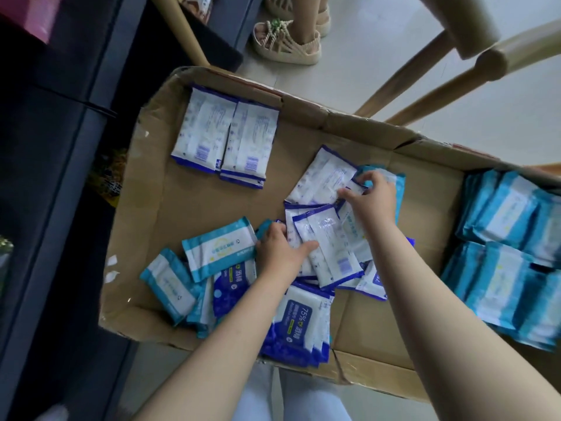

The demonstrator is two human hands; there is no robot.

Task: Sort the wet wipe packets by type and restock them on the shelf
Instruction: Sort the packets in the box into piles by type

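Sorting looks about half done to me: my left hand (279, 247) and right hand (374, 197) each grip navy packets (329, 247) from the pile (299, 319) beneath them, with a navy stack (224, 138) beyond and teal rows (510, 253) to the right.

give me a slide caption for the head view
Left hand and right hand grip packets in the mixed pile inside a cardboard box, beside sorted dark-blue stacks and light-blue stacks.

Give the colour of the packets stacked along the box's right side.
The packets are light blue with a white centre panel; head view shows them best.
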